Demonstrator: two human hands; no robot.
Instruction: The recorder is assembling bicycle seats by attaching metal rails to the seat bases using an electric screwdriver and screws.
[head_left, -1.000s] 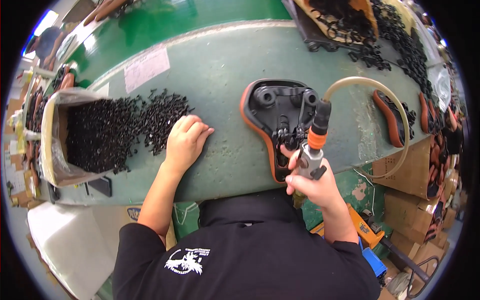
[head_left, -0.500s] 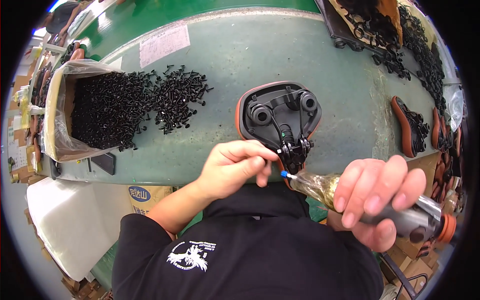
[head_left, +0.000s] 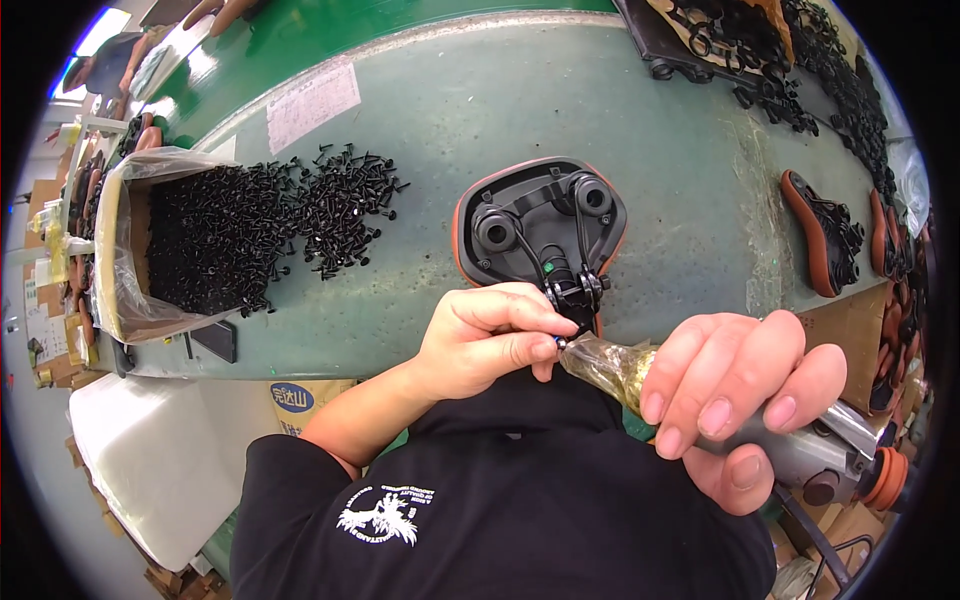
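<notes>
A bicycle saddle (head_left: pixel 528 225) lies upside down on the bench, its black underside, two round springs and clamp showing inside a brown-orange rim. My right hand (head_left: pixel 740 400) is wrapped round a grey power screwdriver (head_left: pixel 800 452) whose nose is covered in clear and yellowish wrap. Its thin tip points left, just in front of the saddle's narrow end. At that tip my left hand (head_left: pixel 490 335) is closed in a pinch. A bit of blue shows by the fingertips, but whatever small part they hold is mostly hidden.
On the left, a plastic-lined box (head_left: pixel 120 260) spills black bolts (head_left: pixel 345 205) onto the green bench (head_left: pixel 430 110). A dark phone-like slab (head_left: pixel 214 342) lies below it. Another saddle (head_left: pixel 815 235) and heaps of black parts (head_left: pixel 770 105) sit at right. A paper sheet (head_left: pixel 312 108) lies farther back.
My left fingers have come onto the screwdriver's tip, which showed blue and uncovered before. The screwdriver has shifted slightly left. The bench and saddle appear a little farther left in the view.
</notes>
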